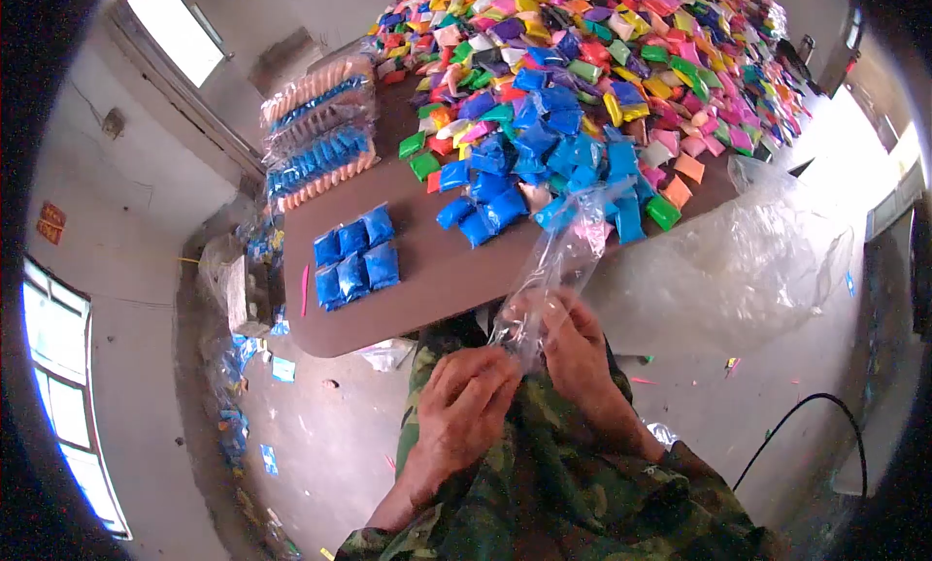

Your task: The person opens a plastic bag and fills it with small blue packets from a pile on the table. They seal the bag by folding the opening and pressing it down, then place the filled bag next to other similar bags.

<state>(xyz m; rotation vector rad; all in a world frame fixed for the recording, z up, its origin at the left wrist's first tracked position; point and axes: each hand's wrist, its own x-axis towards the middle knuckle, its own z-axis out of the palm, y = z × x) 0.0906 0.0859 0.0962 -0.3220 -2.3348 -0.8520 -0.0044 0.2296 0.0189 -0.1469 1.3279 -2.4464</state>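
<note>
A clear plastic bag [568, 255] stretches from my lap up over the near table edge, its far end lying against the blue packets. My left hand [466, 391] is closed at the bag's near end, fingers curled. Just to the right and a little higher, my right hand [568, 338] pinches the same bag between thumb and fingers. Beyond it lies a loose group of dark blue packets [500, 207], with lighter blue packets [626, 216] beside them. To the left, several blue packets [354, 255] lie flat in two neat rows.
A big heap of small multicoloured packets [582, 37] covers the far part of the brown table [427, 289]. Filled clear bags [320, 129] are stacked at the left edge, near a pink stick [305, 289]. A large clear plastic sheet [728, 270] hangs at the right.
</note>
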